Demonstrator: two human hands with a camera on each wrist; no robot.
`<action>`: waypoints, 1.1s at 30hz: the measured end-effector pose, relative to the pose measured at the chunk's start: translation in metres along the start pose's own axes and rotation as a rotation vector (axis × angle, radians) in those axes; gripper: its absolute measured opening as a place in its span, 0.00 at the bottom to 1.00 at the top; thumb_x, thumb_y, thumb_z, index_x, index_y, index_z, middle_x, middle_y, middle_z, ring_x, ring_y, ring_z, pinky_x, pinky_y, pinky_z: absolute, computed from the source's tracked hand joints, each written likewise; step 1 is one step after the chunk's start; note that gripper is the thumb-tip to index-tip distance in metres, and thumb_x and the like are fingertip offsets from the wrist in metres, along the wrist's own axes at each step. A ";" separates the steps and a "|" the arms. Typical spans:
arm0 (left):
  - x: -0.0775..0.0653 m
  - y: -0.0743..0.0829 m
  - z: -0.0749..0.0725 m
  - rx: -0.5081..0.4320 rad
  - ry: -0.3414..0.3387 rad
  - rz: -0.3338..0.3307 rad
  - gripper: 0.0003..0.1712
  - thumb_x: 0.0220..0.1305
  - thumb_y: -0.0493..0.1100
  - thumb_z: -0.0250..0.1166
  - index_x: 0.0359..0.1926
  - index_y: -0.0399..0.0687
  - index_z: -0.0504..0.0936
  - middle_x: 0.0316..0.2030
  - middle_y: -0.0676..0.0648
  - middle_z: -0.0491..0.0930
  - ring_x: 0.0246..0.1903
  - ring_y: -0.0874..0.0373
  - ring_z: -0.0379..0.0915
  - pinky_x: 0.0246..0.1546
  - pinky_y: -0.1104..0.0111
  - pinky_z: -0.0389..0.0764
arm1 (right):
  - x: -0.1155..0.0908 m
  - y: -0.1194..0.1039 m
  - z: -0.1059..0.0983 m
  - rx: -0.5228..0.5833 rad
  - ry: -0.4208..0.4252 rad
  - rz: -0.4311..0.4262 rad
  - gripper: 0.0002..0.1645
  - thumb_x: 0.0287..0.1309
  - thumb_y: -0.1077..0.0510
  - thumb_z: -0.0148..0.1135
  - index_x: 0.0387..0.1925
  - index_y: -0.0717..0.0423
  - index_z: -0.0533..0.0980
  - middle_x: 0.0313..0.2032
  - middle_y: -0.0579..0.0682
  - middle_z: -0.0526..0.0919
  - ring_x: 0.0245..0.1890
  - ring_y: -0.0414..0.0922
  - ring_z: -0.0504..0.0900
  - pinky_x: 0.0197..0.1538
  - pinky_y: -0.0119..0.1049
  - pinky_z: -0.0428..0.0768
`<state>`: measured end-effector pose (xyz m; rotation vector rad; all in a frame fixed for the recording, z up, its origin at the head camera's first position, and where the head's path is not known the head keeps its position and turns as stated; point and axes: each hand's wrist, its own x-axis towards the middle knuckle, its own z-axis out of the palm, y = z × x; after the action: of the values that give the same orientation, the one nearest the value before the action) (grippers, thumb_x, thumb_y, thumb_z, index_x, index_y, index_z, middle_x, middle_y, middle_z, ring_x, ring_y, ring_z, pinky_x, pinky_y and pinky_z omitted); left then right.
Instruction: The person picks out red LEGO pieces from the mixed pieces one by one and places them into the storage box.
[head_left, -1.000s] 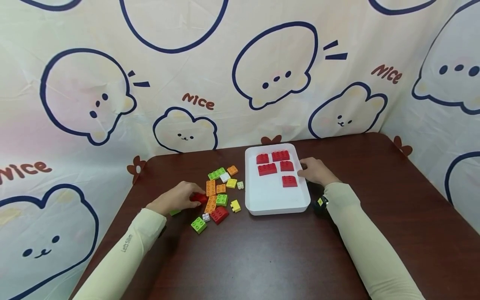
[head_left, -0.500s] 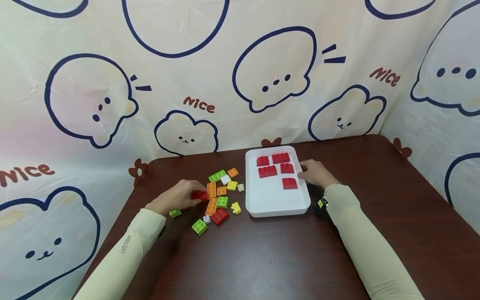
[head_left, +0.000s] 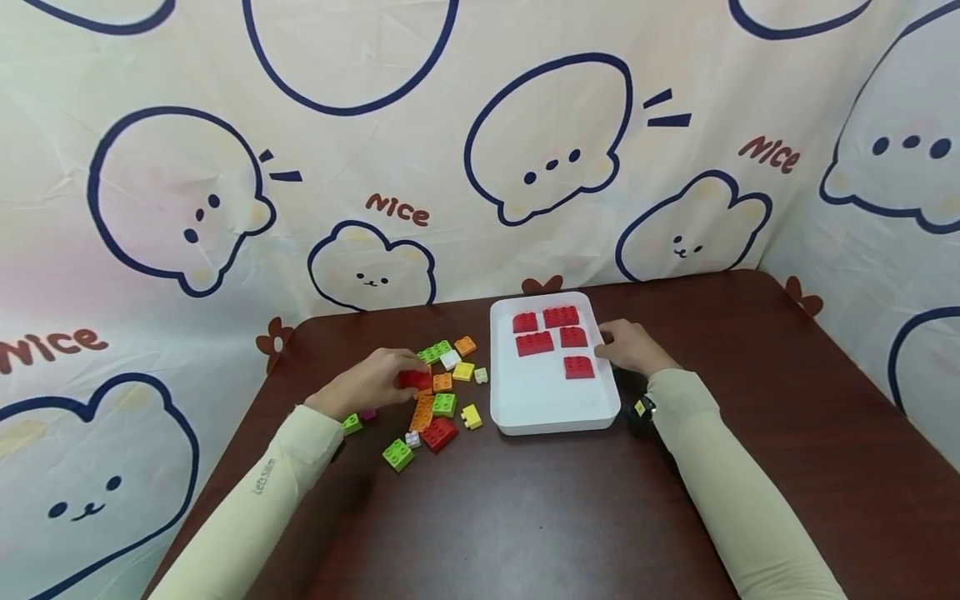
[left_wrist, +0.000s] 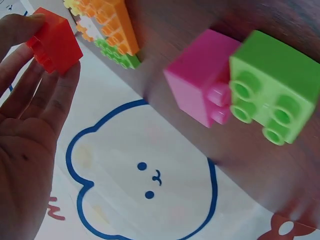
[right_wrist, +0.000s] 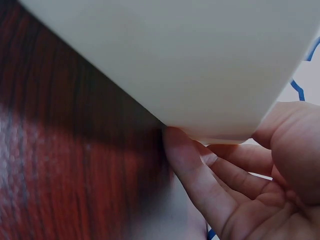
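My left hand (head_left: 375, 383) pinches a red toy brick (left_wrist: 59, 42) between thumb and fingertips, held over the left part of the loose pile. In the left wrist view the brick's studs face the fingers. On the right, my right hand (head_left: 636, 346) grips the side rim of a white tray (head_left: 551, 410). Seen from the right wrist, its fingers (right_wrist: 245, 177) are at the tray's edge; part of them is hidden behind it. Several red bricks (head_left: 534, 343) lie inside the tray, toward its back. Another red brick (head_left: 439, 434) lies at the pile's front.
Orange bricks (head_left: 423, 412), a lime green brick (head_left: 398, 454), a yellow brick (head_left: 471, 417) and a white brick (head_left: 450, 360) lie left of the tray on the dark wooden table (head_left: 480, 517). A pink brick (left_wrist: 200, 75) sits beside a green brick (left_wrist: 280, 85). A printed cloth hangs behind.
My left hand has moved up and to the right with the red brick, uncovering a pink brick near the wrist. My right hand and the tray have stayed in place.
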<state>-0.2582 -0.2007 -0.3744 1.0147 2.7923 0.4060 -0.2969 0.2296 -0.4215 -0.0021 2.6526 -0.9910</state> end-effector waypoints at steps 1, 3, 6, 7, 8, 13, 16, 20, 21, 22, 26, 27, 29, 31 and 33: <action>0.001 0.001 0.000 -0.003 -0.001 0.000 0.25 0.57 0.35 0.76 0.57 0.42 0.85 0.54 0.42 0.83 0.51 0.47 0.80 0.47 0.60 0.85 | 0.000 0.000 0.000 0.003 0.000 -0.001 0.37 0.69 0.55 0.61 0.73 0.67 0.62 0.63 0.67 0.72 0.58 0.62 0.73 0.63 0.64 0.72; 0.004 0.003 0.001 -0.005 -0.003 0.005 0.25 0.57 0.35 0.76 0.57 0.43 0.85 0.54 0.43 0.83 0.51 0.47 0.80 0.47 0.60 0.85 | 0.001 0.000 0.001 0.007 -0.002 0.001 0.37 0.69 0.55 0.61 0.73 0.66 0.62 0.63 0.67 0.72 0.58 0.62 0.73 0.63 0.63 0.72; 0.008 0.006 0.002 -0.008 -0.002 0.018 0.25 0.58 0.36 0.76 0.57 0.43 0.85 0.53 0.43 0.83 0.51 0.48 0.80 0.48 0.61 0.85 | 0.001 0.001 0.001 0.005 -0.003 -0.003 0.37 0.69 0.55 0.61 0.72 0.66 0.62 0.63 0.67 0.72 0.57 0.61 0.74 0.63 0.63 0.72; 0.010 0.008 0.002 -0.010 -0.001 0.021 0.25 0.58 0.36 0.76 0.57 0.43 0.85 0.53 0.43 0.83 0.51 0.48 0.80 0.48 0.61 0.85 | 0.001 0.001 0.001 0.010 -0.001 -0.001 0.36 0.69 0.55 0.61 0.72 0.66 0.63 0.63 0.66 0.73 0.57 0.61 0.74 0.63 0.63 0.72; 0.011 0.009 0.002 -0.011 0.001 0.026 0.24 0.58 0.36 0.76 0.57 0.43 0.85 0.53 0.43 0.83 0.51 0.48 0.80 0.48 0.62 0.85 | 0.001 0.001 0.001 0.009 0.000 -0.001 0.36 0.69 0.55 0.61 0.72 0.66 0.63 0.63 0.67 0.73 0.57 0.61 0.74 0.62 0.63 0.73; 0.020 0.016 0.000 -0.015 0.004 0.029 0.24 0.58 0.35 0.76 0.57 0.43 0.85 0.54 0.42 0.82 0.53 0.47 0.79 0.48 0.59 0.85 | 0.001 0.002 0.000 0.012 0.010 -0.005 0.36 0.69 0.55 0.61 0.72 0.66 0.63 0.62 0.66 0.73 0.56 0.61 0.75 0.62 0.63 0.73; 0.024 0.020 0.000 -0.007 -0.008 0.044 0.24 0.59 0.36 0.76 0.57 0.42 0.85 0.55 0.41 0.82 0.54 0.45 0.79 0.48 0.58 0.85 | 0.002 0.002 0.001 0.010 0.014 -0.011 0.35 0.69 0.55 0.61 0.72 0.66 0.64 0.61 0.66 0.74 0.55 0.60 0.75 0.62 0.61 0.74; 0.029 0.025 0.001 0.017 -0.029 0.071 0.24 0.60 0.38 0.75 0.58 0.42 0.84 0.56 0.41 0.81 0.55 0.45 0.78 0.49 0.61 0.85 | 0.001 0.001 0.002 0.001 0.016 -0.015 0.35 0.69 0.55 0.60 0.71 0.67 0.64 0.61 0.66 0.74 0.55 0.60 0.75 0.62 0.61 0.74; 0.030 0.026 0.001 0.021 -0.033 0.077 0.24 0.60 0.38 0.75 0.58 0.42 0.84 0.56 0.41 0.81 0.54 0.46 0.78 0.49 0.61 0.85 | 0.001 0.001 0.003 0.001 0.015 -0.014 0.35 0.69 0.55 0.60 0.72 0.67 0.64 0.61 0.66 0.74 0.55 0.60 0.75 0.62 0.61 0.74; 0.032 0.027 0.002 0.022 -0.035 0.078 0.24 0.60 0.38 0.75 0.58 0.42 0.84 0.56 0.41 0.81 0.54 0.46 0.78 0.48 0.62 0.85 | 0.001 0.001 0.003 -0.002 0.014 -0.012 0.36 0.69 0.55 0.61 0.72 0.67 0.64 0.61 0.66 0.74 0.55 0.60 0.75 0.62 0.61 0.74; 0.036 0.030 0.003 0.012 -0.030 0.080 0.25 0.59 0.37 0.75 0.59 0.42 0.84 0.56 0.42 0.81 0.53 0.47 0.78 0.47 0.63 0.85 | 0.000 0.001 0.004 -0.009 0.018 -0.011 0.35 0.69 0.55 0.61 0.71 0.66 0.64 0.61 0.66 0.74 0.55 0.60 0.75 0.62 0.61 0.74; 0.037 0.031 0.003 0.006 -0.026 0.081 0.25 0.59 0.37 0.75 0.59 0.43 0.84 0.56 0.42 0.81 0.53 0.48 0.79 0.46 0.63 0.85 | 0.000 0.001 0.004 -0.011 0.020 -0.013 0.35 0.69 0.55 0.61 0.71 0.66 0.65 0.60 0.66 0.75 0.54 0.60 0.75 0.62 0.61 0.74; 0.039 0.033 0.003 -0.003 -0.017 0.087 0.25 0.59 0.37 0.75 0.59 0.43 0.84 0.57 0.42 0.81 0.53 0.48 0.79 0.45 0.64 0.86 | 0.000 0.001 0.004 -0.009 0.024 -0.017 0.35 0.69 0.55 0.61 0.71 0.66 0.65 0.60 0.66 0.75 0.54 0.60 0.76 0.61 0.61 0.75; 0.042 0.035 0.002 -0.008 -0.007 0.101 0.25 0.59 0.36 0.75 0.59 0.43 0.84 0.57 0.42 0.81 0.52 0.49 0.80 0.44 0.65 0.86 | 0.000 0.001 0.003 -0.009 0.027 -0.021 0.35 0.69 0.55 0.61 0.71 0.66 0.65 0.60 0.66 0.75 0.54 0.60 0.76 0.61 0.61 0.75; 0.045 0.038 0.001 -0.008 0.002 0.117 0.25 0.58 0.36 0.75 0.58 0.43 0.84 0.56 0.42 0.81 0.51 0.50 0.80 0.42 0.67 0.86 | 0.001 0.002 0.003 -0.009 0.027 -0.024 0.35 0.69 0.55 0.61 0.71 0.66 0.65 0.60 0.66 0.76 0.54 0.60 0.76 0.61 0.61 0.75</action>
<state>-0.2694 -0.1436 -0.3659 1.1797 2.7395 0.4321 -0.2965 0.2289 -0.4246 -0.0229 2.6872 -0.9940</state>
